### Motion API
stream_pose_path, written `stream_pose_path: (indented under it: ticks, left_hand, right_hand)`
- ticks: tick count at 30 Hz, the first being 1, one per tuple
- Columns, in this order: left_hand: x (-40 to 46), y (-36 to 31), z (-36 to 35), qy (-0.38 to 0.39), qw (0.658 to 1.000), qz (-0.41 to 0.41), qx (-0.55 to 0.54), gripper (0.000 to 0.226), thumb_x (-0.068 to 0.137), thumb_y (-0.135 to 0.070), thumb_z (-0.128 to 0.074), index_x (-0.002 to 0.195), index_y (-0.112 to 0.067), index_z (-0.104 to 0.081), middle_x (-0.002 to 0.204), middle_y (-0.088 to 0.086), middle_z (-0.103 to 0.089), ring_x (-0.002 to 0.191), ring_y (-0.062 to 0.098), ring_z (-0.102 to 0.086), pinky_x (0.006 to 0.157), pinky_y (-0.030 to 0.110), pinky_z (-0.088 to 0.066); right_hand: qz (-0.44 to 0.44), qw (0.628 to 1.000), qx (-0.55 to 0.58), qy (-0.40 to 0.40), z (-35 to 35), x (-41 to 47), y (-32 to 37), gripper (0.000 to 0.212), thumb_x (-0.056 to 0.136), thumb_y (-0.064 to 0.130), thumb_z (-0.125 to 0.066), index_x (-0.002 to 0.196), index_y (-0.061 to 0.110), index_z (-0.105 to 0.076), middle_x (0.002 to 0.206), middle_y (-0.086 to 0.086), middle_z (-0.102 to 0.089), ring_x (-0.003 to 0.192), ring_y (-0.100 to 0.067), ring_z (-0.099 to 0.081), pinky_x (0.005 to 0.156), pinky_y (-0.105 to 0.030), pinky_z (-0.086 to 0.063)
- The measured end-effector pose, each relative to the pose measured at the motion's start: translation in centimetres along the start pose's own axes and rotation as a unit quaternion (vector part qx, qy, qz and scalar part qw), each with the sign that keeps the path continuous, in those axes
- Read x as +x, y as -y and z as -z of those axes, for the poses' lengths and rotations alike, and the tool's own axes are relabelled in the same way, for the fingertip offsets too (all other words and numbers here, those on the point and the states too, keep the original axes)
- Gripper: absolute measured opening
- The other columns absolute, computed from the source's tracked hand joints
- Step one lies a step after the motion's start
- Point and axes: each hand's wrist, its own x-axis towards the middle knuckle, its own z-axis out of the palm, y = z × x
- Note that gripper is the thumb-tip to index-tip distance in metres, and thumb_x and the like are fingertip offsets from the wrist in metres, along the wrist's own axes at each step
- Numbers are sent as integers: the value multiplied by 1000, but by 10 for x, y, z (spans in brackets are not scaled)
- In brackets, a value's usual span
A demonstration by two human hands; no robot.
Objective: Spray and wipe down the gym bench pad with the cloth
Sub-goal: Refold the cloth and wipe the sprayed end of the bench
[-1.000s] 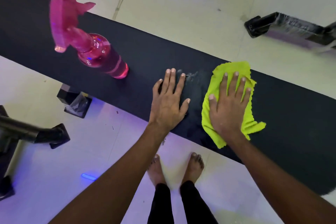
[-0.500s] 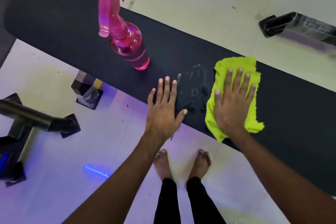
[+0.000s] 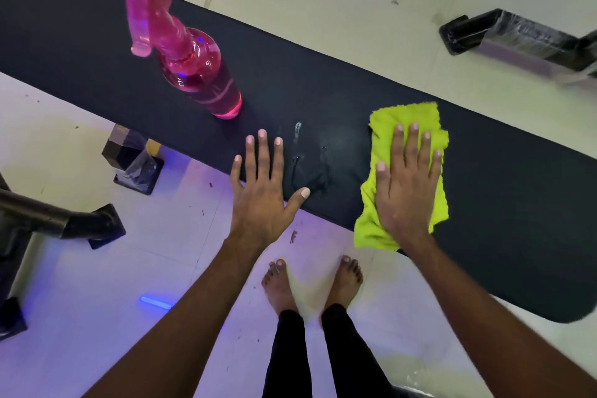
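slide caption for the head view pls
Right hand presses lime-green cloth on black bench pad; pink spray bottle stands nearby.

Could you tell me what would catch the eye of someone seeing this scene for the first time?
Most likely the bright yellow-green cloth, pressed flat under the right hand at the near edge of the long black bench pad. Next comes the pink spray bottle standing on the pad farther left. Between the cloth and the flat left hand a wet patch glistens on the pad.
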Motion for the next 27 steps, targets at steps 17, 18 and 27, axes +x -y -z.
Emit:
stream_pose_path:
  ticks: [17, 18, 27]
  left_hand:
    - [1, -1, 4, 21, 1000, 5, 0, 93, 99, -74, -21, 168, -14, -3, 176, 14, 4, 164, 31, 3, 129, 55, -12]
    - [1, -2, 5, 23, 1000, 8, -2, 93, 99, -74, -21, 168, -14, -3, 176, 14, 4, 164, 31, 3, 129, 55, -12]
    - [2, 4, 17, 65, 998, -12, -23, 94, 95, -73, -19, 168, -17, 1, 176, 10, 12, 163, 27, 12, 129, 51, -8]
  right_hand:
    - [-56, 998, 1, -23, -11, -23, 28, 68, 109, 41, -27, 169, 10, -14, 178, -13, -12, 165, -37, -10, 132, -60, -12]
    - [-70, 997, -5, -20, -14, -31, 41, 70, 108, 42, -28, 168, 8, -15, 177, -15, -12, 164, -40, -10, 131, -61, -12]
    - [208, 977, -24, 35, -2, 57, 29, 68, 110, 44, -22, 170, 15, -10, 179, -7, -8, 166, -29, -7, 133, -55, -11]
